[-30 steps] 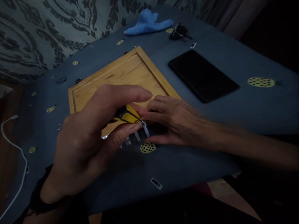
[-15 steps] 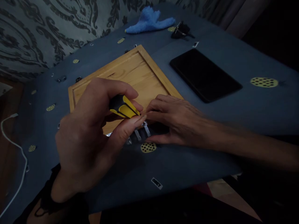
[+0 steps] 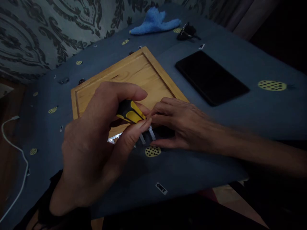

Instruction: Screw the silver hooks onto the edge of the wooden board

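Observation:
My left hand point(image 3: 96, 140) is closed around the fluted black-and-yellow handle of a screwdriver point(image 3: 133, 115); its shaft and tip are hidden by my fingers. My right hand point(image 3: 177, 123) is bent at the near edge of a wooden board with a raised rim point(image 3: 165, 73). Its fingertips meet those of the left hand, and what they pinch is hidden. Below the fingertips, silver metal prongs point(image 3: 151, 133) stick out over the cloth. A brightly lit metal strip with a screw head point(image 3: 114, 139) shows left of my left thumb.
A black tablet or large phone point(image 3: 212, 78) lies right of the board. Behind stand a blue fluffy cloth point(image 3: 153, 22) and a small black object point(image 3: 187, 31). Small dark items point(image 3: 81, 81) lie along the board's far left edge. A white cable point(image 3: 20, 153) runs down the left.
My left hand and the screwdriver have shifted slightly right, and the handle has turned a little. More of the lit metal strip shows. My right hand stays nearly in place.

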Motion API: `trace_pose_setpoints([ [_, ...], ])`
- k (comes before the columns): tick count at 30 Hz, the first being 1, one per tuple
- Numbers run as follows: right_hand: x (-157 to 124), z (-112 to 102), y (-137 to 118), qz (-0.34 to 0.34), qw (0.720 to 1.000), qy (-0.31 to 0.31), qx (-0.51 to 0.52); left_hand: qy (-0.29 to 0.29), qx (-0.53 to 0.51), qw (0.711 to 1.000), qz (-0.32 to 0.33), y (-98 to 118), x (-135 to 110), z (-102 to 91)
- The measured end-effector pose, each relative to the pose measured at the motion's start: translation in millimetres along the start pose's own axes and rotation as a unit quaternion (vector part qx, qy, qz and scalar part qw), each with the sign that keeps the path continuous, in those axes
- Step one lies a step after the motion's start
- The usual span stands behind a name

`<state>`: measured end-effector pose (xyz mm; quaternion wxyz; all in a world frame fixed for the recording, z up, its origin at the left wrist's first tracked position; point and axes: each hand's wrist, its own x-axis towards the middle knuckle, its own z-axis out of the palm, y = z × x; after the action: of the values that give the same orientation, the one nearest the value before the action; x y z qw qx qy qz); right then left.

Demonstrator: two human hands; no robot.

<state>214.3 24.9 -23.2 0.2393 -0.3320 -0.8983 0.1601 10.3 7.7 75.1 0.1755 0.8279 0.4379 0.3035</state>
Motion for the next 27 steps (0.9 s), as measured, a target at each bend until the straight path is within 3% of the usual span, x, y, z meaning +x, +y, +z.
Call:
trace_pose_setpoints([
  [5,-0.3,-0.2,0.6,0.004,1.0,-0.003,0.005,0.002,-0.008,1.0,-0.02,-0.5,-1.7,1.9],
  [16,-0.5,-2.8,-1.4,0.003,1.0,-0.002,0.0,0.019,-0.002,1.0,0.004,2.4,-0.3,-11.3],
  [27,-1.4,-2.0,-1.4,0.009,1.0,-0.002,-0.001,0.021,0.029,0.999,-0.004,-0.4,-3.5,-7.3],
])
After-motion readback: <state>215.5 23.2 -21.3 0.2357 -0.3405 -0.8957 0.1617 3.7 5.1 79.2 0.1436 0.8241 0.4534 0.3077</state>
